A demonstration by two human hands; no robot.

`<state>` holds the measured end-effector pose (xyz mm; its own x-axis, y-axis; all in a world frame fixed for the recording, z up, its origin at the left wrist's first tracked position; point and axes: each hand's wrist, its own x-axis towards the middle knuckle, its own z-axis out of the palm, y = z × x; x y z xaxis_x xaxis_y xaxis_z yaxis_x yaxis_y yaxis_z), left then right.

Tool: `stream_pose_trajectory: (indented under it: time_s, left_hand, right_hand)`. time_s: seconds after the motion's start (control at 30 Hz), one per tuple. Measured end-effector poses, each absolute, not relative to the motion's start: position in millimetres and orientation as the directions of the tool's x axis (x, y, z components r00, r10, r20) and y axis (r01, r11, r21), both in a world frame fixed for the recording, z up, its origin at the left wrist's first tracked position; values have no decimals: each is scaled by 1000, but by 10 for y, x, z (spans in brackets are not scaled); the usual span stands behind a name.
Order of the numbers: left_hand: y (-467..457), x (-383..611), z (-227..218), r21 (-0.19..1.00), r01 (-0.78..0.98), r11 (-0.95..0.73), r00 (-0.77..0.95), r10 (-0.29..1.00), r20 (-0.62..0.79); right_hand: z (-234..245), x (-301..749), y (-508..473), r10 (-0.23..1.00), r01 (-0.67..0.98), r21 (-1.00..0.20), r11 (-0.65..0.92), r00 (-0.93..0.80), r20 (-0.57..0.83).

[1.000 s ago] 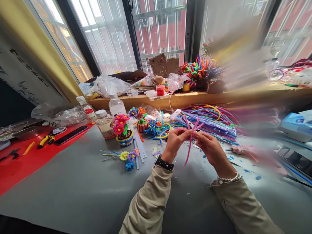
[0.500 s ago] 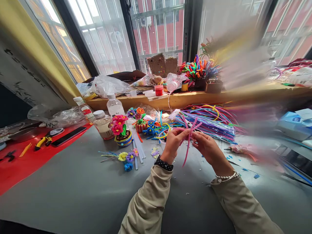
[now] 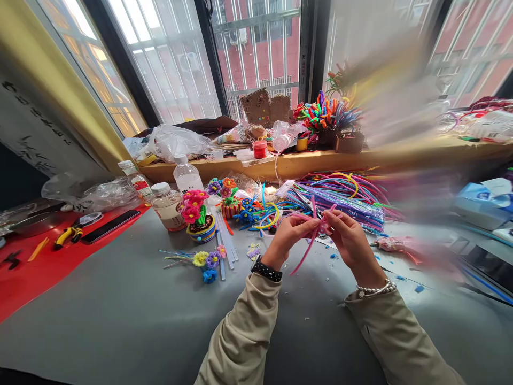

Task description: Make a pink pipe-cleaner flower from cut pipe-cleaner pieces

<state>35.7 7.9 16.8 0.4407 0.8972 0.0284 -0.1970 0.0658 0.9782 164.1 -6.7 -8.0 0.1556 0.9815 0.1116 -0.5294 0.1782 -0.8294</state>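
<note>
Between my two hands, above the grey table, are pink pipe cleaners (image 3: 306,252) that cross near the middle, with loose ends sticking out up and down. My left hand (image 3: 289,239) pinches them from the left, thumb and fingers pressed together. From the other side, my right hand (image 3: 348,241) grips them near the crossing with its fingertips. The fingers partly hide the crossing. A bundle of colourful pipe cleaners (image 3: 340,200) lies just beyond my hands. To the left are small pipe-cleaner flowers (image 3: 209,260) and a pink flower in a striped pot (image 3: 202,231).
Bottles (image 3: 166,206) stand at the back left. Clear glue sticks (image 3: 226,243) lie beside the flowers. Pliers (image 3: 68,236) and a phone (image 3: 111,226) rest on a red sheet (image 3: 24,278). A glue gun (image 3: 395,244) is on the right, near a blurred area. A cluttered windowsill (image 3: 240,168) runs behind.
My right hand has shifted slightly right and its fingers have curled around the upper pink ends. The hanging pink end now slants more to the left.
</note>
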Motion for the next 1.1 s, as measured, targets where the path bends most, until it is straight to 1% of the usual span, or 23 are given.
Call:
stream_pose_trajectory:
  time_s: [0.17,0.27,0.4,0.5,0.63,0.8,0.87,0.97,1.03,1.1]
  left_hand:
    - [82,374,130,967,-235,101,421,907,7]
    - [89,375,107,958,-267,100,422,906,23]
    - [88,372,107,949,-288,131,402,915,-4]
    - [78,359,121,956,-262,130,408,913,-13]
    - [59,336,141,974,-193,120,471,882,-15]
    - [56,328,141,984,-100,144,523,849,-71]
    - [61,329,135,974,-138,178,515,853,-83]
    - [75,328,125,934,-274,230,454,887,-85]
    - [84,326,118,905,-344,252,422,902,-91]
    - [91,326,110,884,-376,279,427,898,-102]
  right_hand:
    - [-60,1612,-95,964,-508,-828,236,231,132]
    - [-63,1598,-103,957,-492,-832,254,254,142]
    - [-65,1596,-108,952,-468,-842,268,262,157]
    - [-58,1607,-113,961,-484,-845,229,249,118]
    - [-40,1623,-118,970,-502,-845,184,231,74]
    - [-37,1621,-106,979,-477,-868,139,197,49]
    - [-47,1625,-95,976,-496,-857,140,215,34]
    - [-65,1646,-86,971,-540,-825,168,235,45]
    - [-73,1660,-89,977,-552,-816,170,203,67]
    - [-78,1664,-98,980,-528,-830,177,175,98]
